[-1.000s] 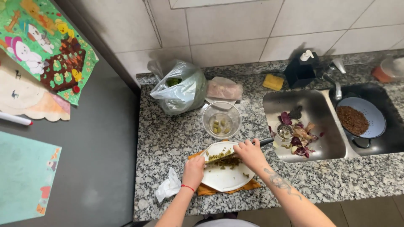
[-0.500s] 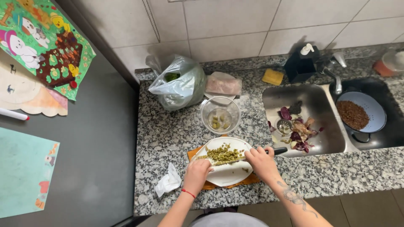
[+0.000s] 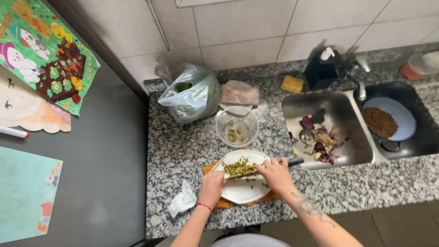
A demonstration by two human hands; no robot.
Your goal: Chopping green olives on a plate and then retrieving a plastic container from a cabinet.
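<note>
On a speckled granite counter (image 3: pixel 183 151), a white plate (image 3: pixel 244 190) of chopped green bits (image 3: pixel 238 168) sat on an orange board (image 3: pixel 215 203). The left hand (image 3: pixel 211 187) curled over the plate's near rim, while the right hand (image 3: pixel 273 174) clamped a knife's black handle (image 3: pixel 292 161). Beyond stood a glass bowl (image 3: pixel 236 126) and a plastic bag (image 3: pixel 190 93).

We see a speckled granite counter (image 3: pixel 183 155) across the middle of the frame, bearing a plastic bag (image 3: pixel 190 93) at upper left, a glass bowl (image 3: pixel 237 126), an orange board (image 3: pixel 215 168) and crumpled tissue (image 3: pixel 182 200) lower left.
</note>
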